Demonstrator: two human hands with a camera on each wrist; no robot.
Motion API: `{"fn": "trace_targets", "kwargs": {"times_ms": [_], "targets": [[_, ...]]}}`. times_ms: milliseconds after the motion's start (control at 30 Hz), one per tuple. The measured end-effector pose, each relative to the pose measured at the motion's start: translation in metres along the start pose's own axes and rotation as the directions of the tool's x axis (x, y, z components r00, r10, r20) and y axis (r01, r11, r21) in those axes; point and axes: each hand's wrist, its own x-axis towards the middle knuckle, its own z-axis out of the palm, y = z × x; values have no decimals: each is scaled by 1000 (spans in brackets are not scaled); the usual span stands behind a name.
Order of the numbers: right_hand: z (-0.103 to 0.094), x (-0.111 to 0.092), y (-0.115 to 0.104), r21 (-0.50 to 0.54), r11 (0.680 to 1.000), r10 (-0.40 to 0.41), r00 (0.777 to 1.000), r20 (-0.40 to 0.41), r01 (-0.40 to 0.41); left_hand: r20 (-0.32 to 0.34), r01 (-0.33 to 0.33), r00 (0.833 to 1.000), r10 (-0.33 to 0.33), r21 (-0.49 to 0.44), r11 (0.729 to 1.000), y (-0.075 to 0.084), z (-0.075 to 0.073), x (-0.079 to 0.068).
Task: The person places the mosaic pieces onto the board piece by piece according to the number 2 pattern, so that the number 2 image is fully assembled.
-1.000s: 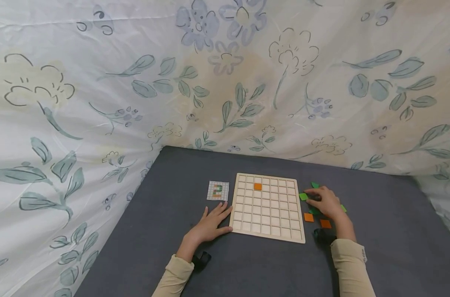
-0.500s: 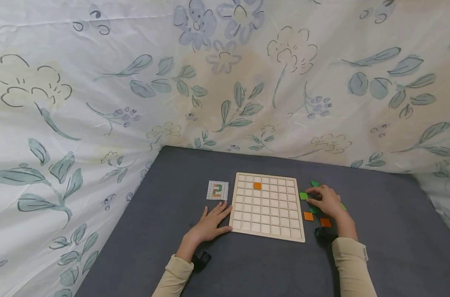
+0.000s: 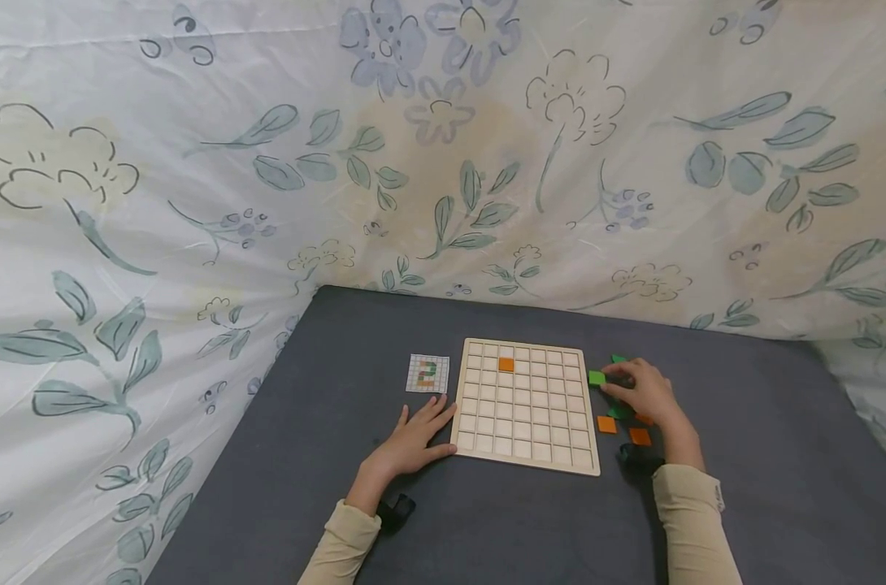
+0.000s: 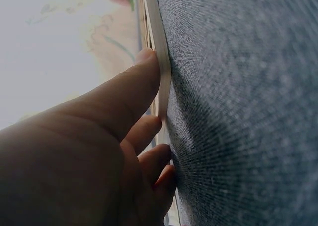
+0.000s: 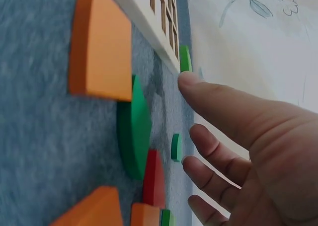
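A wooden grid board (image 3: 487, 459) lies on the dark table, with one orange square tile (image 3: 506, 365) in a cell near its far side. Spread along the board's left edge is my left hand (image 3: 406, 445); its thumb (image 4: 134, 82) touches the wooden rim. At the other side, my right hand (image 3: 646, 394) pinches a light green square tile (image 3: 597, 378) between thumb and finger, just off the board's right edge. In the right wrist view that green tile (image 5: 185, 59) shows past the thumb tip, partly hidden.
Loose tiles lie around my right hand: orange squares (image 3: 607, 425), dark green pieces (image 3: 618, 413) and a red piece (image 5: 155, 179). A small printed pattern card (image 3: 427, 374) lies left of the board. Floral cloth (image 3: 443, 203) hangs behind the table.
My right hand has taken hold of the light green tile and raised it slightly from among the loose pieces. My left hand stays at the board's edge.
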Motion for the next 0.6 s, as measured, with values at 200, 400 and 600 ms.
{"fn": "trace_targets", "kwargs": {"times_ms": [200, 400, 600], "targets": [[5, 4, -4, 18, 1000, -17, 1000, -22, 17, 1, 1, 1000, -1, -3, 1000, 1, 0, 0], [11, 9, -13, 53, 998, -35, 999, -33, 37, 5, 1, 1000, -1, -4, 1000, 1, 1, 2], [17, 16, -27, 57, 997, -48, 999, -24, 50, -2, 11, 1000, -11, -8, 1000, 1, 0, 1]]}}
